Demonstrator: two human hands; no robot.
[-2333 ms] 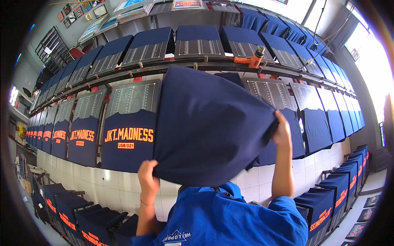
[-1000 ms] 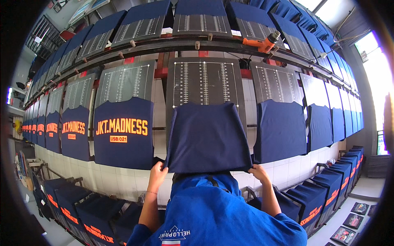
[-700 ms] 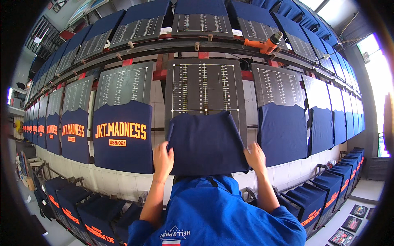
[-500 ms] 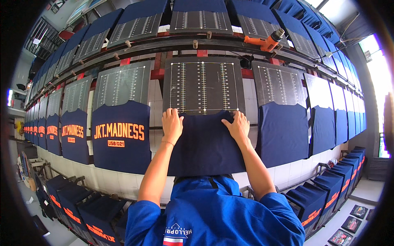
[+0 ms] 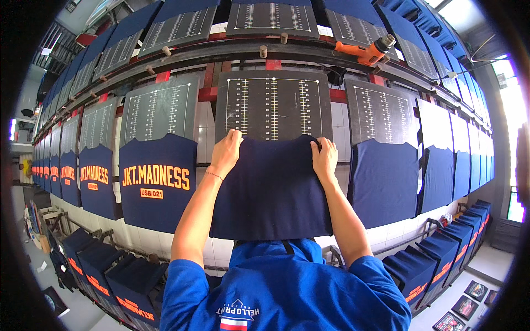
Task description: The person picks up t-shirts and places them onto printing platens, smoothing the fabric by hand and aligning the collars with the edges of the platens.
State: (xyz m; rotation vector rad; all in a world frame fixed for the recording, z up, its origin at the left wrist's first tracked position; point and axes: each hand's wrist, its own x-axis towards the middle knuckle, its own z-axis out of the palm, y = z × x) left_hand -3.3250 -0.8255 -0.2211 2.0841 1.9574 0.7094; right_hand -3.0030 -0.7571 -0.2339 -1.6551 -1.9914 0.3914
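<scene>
A plain navy shirt panel (image 5: pixel 273 190) lies over the near part of a dark board (image 5: pixel 259 116) with white ruled scales. Its upper edge runs across the board below the middle. My left hand (image 5: pixel 226 153) grips the panel's upper left corner, fingers closed on the edge. At the upper right corner my right hand (image 5: pixel 326 157) pinches the fabric, thumb on the inner side and fingers curled at the edge. The panel lies mostly smooth, its lower edge close to my body.
Left of me, a navy panel (image 5: pixel 157 204) with orange print lies on its board. A plain navy panel (image 5: pixel 383 182) is at the right. An orange heat gun (image 5: pixel 361 52) rests on the rail (image 5: pixel 221 51) beyond the boards. Printed navy pieces (image 5: pixel 417 270) hang on racks behind.
Both hands have moved the navy panel farther up the board, covering the lower ruled line and its dots. The hands remain at the two upper corners.
</scene>
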